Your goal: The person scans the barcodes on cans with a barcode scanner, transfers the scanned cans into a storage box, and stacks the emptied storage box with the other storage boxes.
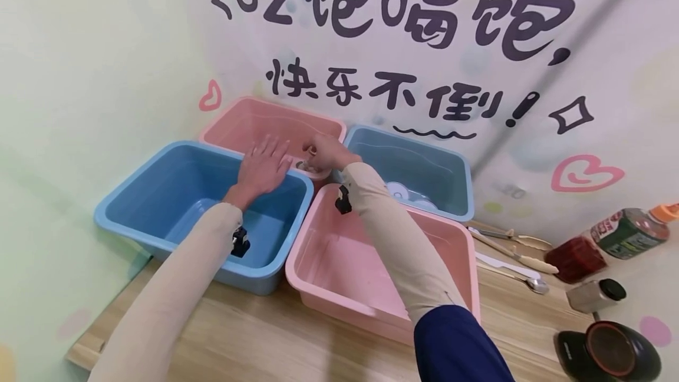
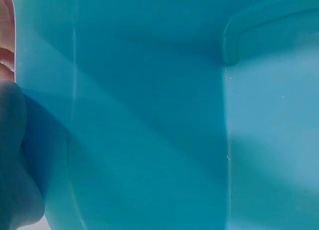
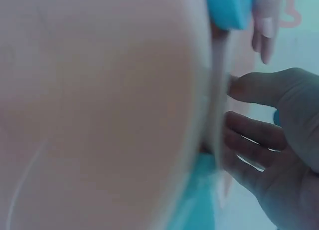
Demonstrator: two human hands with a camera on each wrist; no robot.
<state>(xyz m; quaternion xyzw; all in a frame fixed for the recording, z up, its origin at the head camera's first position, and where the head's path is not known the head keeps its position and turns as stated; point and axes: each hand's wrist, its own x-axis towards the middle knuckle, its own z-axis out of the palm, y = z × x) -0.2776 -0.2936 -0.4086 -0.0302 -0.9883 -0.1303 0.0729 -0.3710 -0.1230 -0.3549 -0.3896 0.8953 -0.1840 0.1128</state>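
Note:
My left hand (image 1: 263, 167) lies with its fingers spread over the near rim of the back pink basin (image 1: 241, 112), beside the rim of the front blue basin (image 1: 139, 171). The right hand (image 1: 328, 152) reaches over the back pink basin's right front corner, with curved fingers. Small shiny items (image 1: 305, 165) lie beneath it, too small to identify. In the right wrist view the thumb (image 3: 264, 86) and fingers stand apart, but their tips are blurred and partly hidden at a basin edge. Whether they hold anything is unclear.
A front pink basin (image 1: 314, 296) sits under my right forearm. The back right blue basin (image 1: 467, 184) contains white round pieces (image 1: 398, 190). To the right lie a metal spoon (image 1: 536, 285) and other utensils, near a green-labelled bottle (image 1: 628, 233), a black-lidded jar (image 1: 594, 296) and a black appliance (image 1: 610, 346).

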